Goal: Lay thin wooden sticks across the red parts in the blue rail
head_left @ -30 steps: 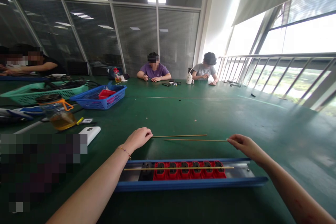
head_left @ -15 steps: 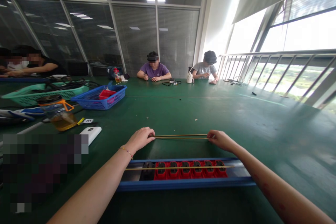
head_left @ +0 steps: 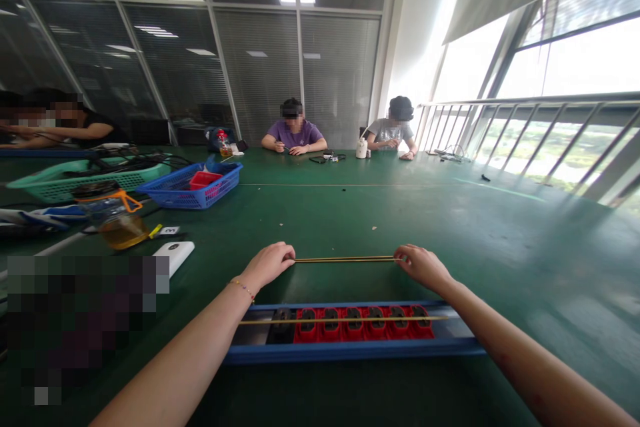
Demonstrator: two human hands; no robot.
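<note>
My left hand (head_left: 273, 261) is closed, its fingertips pinching the left ends of two thin yellowish sticks (head_left: 345, 259). At the other end, my right hand (head_left: 421, 267) pinches the same sticks between thumb and fingers. They lie close together, nearly parallel, just above or on the green table. Nearer to me is a long blue-edged tray (head_left: 350, 349) with a metallic inside. It carries a row of several red holders (head_left: 315, 333) with black parts in them, and a black block (head_left: 281, 328) at their left. Another thin stick (head_left: 260, 321) lies lengthwise across these.
On the left are a white power bank (head_left: 179, 252), a jar of amber liquid (head_left: 120, 230), a blue basket (head_left: 200, 197) with a red box, and a green basket (head_left: 55, 188) of cables. Two people sit across the green table (head_left: 310, 213); others are at far left.
The two sticks were slightly apart and at an angle; now they run closer together. My right hand has tilted a little, and both hands stay in about the same place.
</note>
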